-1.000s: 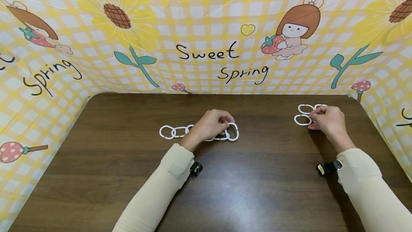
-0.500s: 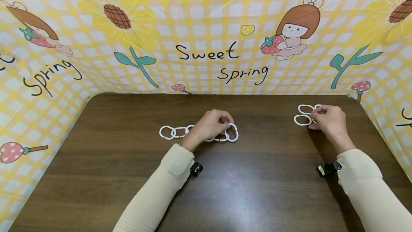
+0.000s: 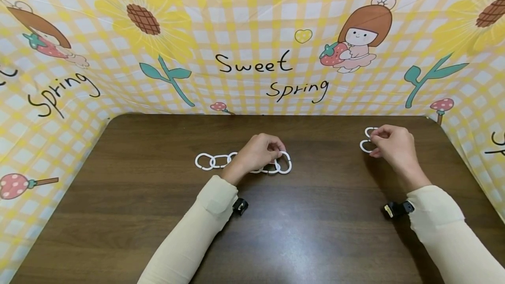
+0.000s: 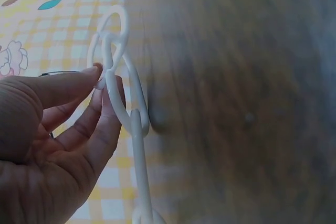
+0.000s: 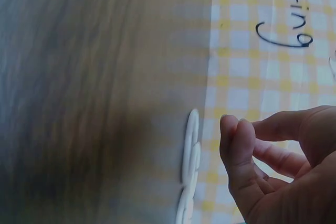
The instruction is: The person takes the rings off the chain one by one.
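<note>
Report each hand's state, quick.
Left hand: closed, pinching the white chain.
Right hand: closed, fingertips together, nothing visible in its grip.

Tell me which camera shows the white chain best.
The head view: it shows most of the white chain, though the left hand hides its middle. The left wrist view shows part, closer; the right, none.

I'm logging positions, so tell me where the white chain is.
In the head view, the white chain is just left of centre over the table, partly hidden by the left hand, which pinches it near its right end.
</note>
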Available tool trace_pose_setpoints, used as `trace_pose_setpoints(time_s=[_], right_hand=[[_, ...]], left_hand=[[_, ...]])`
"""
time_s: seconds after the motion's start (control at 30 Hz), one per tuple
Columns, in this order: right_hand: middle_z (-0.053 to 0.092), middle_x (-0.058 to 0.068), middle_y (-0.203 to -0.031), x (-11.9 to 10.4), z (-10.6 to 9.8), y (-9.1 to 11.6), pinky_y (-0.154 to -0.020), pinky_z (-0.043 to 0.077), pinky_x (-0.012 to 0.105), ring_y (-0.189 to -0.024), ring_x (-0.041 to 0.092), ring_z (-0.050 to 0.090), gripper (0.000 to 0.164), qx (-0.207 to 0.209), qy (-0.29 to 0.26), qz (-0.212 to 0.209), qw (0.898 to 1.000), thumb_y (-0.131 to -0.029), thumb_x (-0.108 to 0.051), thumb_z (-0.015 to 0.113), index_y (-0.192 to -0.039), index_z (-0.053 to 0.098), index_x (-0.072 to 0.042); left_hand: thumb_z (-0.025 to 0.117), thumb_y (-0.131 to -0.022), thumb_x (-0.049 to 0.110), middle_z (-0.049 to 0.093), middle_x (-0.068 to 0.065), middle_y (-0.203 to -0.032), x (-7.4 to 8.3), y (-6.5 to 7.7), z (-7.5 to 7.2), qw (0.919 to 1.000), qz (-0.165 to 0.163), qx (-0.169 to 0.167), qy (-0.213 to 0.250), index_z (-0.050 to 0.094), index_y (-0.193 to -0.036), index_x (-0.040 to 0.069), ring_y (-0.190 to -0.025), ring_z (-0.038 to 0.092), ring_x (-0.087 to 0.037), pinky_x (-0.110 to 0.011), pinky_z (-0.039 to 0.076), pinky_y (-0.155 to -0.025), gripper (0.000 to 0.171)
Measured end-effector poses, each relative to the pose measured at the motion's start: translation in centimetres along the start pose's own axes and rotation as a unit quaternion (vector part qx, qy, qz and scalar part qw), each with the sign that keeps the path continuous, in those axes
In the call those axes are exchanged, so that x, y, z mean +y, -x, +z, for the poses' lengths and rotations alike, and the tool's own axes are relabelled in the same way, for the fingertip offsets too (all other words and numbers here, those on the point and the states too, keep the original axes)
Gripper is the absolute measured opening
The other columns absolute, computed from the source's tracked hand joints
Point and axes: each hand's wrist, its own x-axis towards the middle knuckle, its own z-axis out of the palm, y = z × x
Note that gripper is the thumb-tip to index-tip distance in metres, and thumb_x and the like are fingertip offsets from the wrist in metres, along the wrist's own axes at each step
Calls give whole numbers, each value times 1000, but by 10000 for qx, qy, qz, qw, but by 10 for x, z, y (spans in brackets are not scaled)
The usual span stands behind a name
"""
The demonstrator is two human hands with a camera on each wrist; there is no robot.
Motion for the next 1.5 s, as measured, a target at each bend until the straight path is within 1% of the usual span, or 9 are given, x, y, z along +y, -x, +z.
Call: trace_pose_setpoints(time_s=[0.1, 0.2, 0.43, 0.57, 0.63, 0.8, 0.97, 1.2, 1.5], right_hand=[[72, 2, -77, -7, 4, 3, -52, 58, 24, -49, 2, 65, 21, -93, -117, -102, 9998, -98, 0, 60, -108, 66, 17], [71, 3, -77, -14, 8, 5, -52, 58, 23, -50, 3, 66, 21, -208, -143, -183, 9995, -98, -1, 59, -108, 66, 17], [74, 17, -86, -23, 20, 8, -53, 58, 25, -51, 3, 66, 19, -294, 196, -398, 9986, -99, -5, 61, -106, 69, 11], [73, 27, -91, -28, 28, 11, -52, 57, 24, -50, 4, 66, 17, -437, 147, -518, 9976, -98, -3, 62, -105, 69, 11], [74, 28, -91, -30, 33, 12, -51, 57, 24, -50, 5, 66, 17, -572, 97, -547, 9968, -98, -3, 62, -106, 68, 12], [75, 26, -88, -39, 46, 17, -54, 58, 26, -54, 8, 68, 18, -1006, -117, -507, 9936, -99, -3, 63, -109, 68, 11], [73, 29, -97, -50, 59, 23, -59, 60, 27, -61, 12, 71, 20, -1387, -401, -496, 9883, -99, -2, 64, -112, 67, 12], [71, 30, -104, -61, 78, 29, -66, 62, 28, -72, 19, 75, 21, -1761, -818, -396, 9802, -98, -2, 64, -112, 66, 13], [71, 26, -105, -67, 100, 34, -72, 63, 30, -82, 20, 75, 21, -2102, -1412, -226, 9671, -98, 0, 63, -113, 64, 15]], left_hand=[[69, -99, 5, 73, -8, -87, 0, 0, 0, 10000, 22, 7, -2, 77, -100, 4, -70, 64, -11, -20, 50, -65, 8], [68, -98, 2, 71, -8, -86, 0, 0, -1, 9999, 72, 6, 73, 77, -102, 4, -70, 62, -10, -20, 48, -65, 10], [67, -98, 1, 67, -3, -81, -1, 1, -2, 9999, 98, 2, 140, 78, -103, 8, -70, 60, -9, -19, 47, -64, 14], [68, -98, 2, 67, -2, -80, -1, 1, -2, 9999, 76, 25, 76, 78, -101, 8, -69, 59, -8, -19, 46, -64, 13], [68, -98, 3, 67, -2, -80, -1, 1, -2, 10000, 66, 37, 61, 78, -100, 8, -69, 59, -8, -19, 46, -64, 12], [69, -98, 4, 68, -2, -79, -1, 2, -1, 9999, 14, 90, 44, 78, -99, 7, -68, 59, -8, -19, 46, -63, 9], [68, -98, 3, 67, -3, -78, -1, 3, -1, 9999, -14, 94, 57, 76, -98, 4, -66, 61, -9, -20, 46, -61, 8], [66, -97, 1, 67, -3, -79, 0, 3, -1, 9998, -57, 83, 164, 74, -98, 2, -66, 65, -12, -20, 48, -61, 8], [64, -95, 0, 65, -3, -80, -1, 3, 0, 9994, -175, 121, 278, 71, -98, 1, -67, 67, -12, -19, 50, -61, 8]])
